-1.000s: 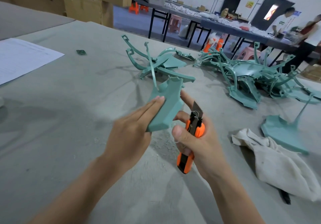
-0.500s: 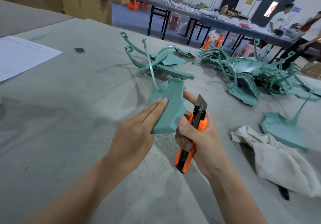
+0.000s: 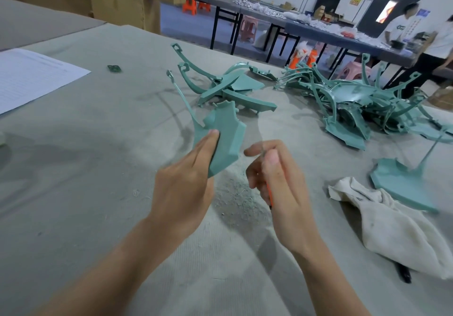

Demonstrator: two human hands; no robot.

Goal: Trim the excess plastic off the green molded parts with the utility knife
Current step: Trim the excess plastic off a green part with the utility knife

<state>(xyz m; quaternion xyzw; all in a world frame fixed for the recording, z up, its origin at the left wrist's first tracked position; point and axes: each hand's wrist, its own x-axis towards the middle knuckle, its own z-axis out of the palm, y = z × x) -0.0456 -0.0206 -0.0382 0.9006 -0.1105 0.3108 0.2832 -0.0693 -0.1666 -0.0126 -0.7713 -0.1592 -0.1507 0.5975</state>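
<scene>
My left hand [image 3: 182, 188] grips a green molded part [image 3: 226, 139] by its lower edge and holds it above the table; a thin curved stem rises from the part's upper left. To its right, my right hand [image 3: 279, 181] is closed around the orange utility knife [image 3: 269, 197]. Only a sliver of the orange handle shows between the fingers, and the blade is a blur above the thumb. The knife is apart from the part. Plastic shavings [image 3: 237, 193] lie on the table under my hands.
Two heaps of green parts lie farther back, a small pile [image 3: 230, 87] and a large pile [image 3: 362, 105]. One more green part [image 3: 402, 183] rests at right beside a white rag [image 3: 397, 227]. A paper sheet [image 3: 31, 75] lies far left. Cardboard boxes [image 3: 117, 2] and people stand behind.
My right hand has turned over, so the knife handle is now mostly hidden behind the fingers. The green part has tilted and moved slightly left, away from the blade.
</scene>
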